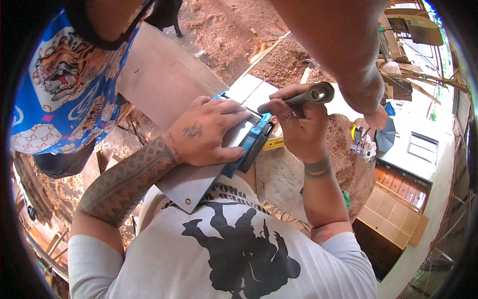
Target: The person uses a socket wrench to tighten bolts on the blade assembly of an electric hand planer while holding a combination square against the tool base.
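My left hand (214,129) grips a silver metal plate (186,187) with a hole in its lower corner, its fingers curled over the top and spread toward a strip of blue film (259,127) along the plate's right edge. A dark edge piece lies beside that strip. My right hand (298,119) holds a dark, cylindrical metal tool (313,93) with a hollow round end facing up, its narrower end over the blue strip. Behind my right hand, a yellow tool (274,144), perhaps a level, shows in part.
Another person's bare arm (338,45) reaches down at upper right. Someone in a blue patterned shirt (64,79) stands at left. Wooden boards (159,74) lie ahead over shavings, with a hammer (306,70), a dark animal (162,15) beyond, and a yellow tape measure (357,133) at right.
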Demonstrator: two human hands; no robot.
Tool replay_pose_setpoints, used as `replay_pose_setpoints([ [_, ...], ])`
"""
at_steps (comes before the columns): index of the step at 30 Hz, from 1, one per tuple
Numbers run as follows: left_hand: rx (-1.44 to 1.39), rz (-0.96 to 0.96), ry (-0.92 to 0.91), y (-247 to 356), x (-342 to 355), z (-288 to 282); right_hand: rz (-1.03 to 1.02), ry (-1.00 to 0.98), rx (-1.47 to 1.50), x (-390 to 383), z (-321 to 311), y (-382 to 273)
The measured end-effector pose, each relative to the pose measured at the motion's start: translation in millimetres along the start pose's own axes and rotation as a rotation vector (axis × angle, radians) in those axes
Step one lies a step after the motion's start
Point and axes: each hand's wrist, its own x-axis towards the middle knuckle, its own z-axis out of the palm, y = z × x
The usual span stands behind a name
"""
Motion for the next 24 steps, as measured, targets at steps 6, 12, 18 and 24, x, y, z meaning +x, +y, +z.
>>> replay_pose_setpoints([
  [6, 0.027, -0.008, -0.024, -0.2, 4.1, -3.6, -0.061, -0.027, -0.102, 5.1, -4.6, 3.3],
  [12, -0.023, -0.068, -0.118, 1.8, 7.8, -7.6, -0.084, 0.018, -0.057, 12.6, -3.2, 9.5],
  [18, -0.01, -0.05, -0.104, 1.4, 6.7, -8.3, 0.09, 0.018, 0.007, 9.5, -2.1, 4.7],
  [24, -0.018, -0.057, -0.1, 1.1, 7.7, -6.9, 0.11, 0.072, 0.04, 8.7, -5.3, 14.5],
])
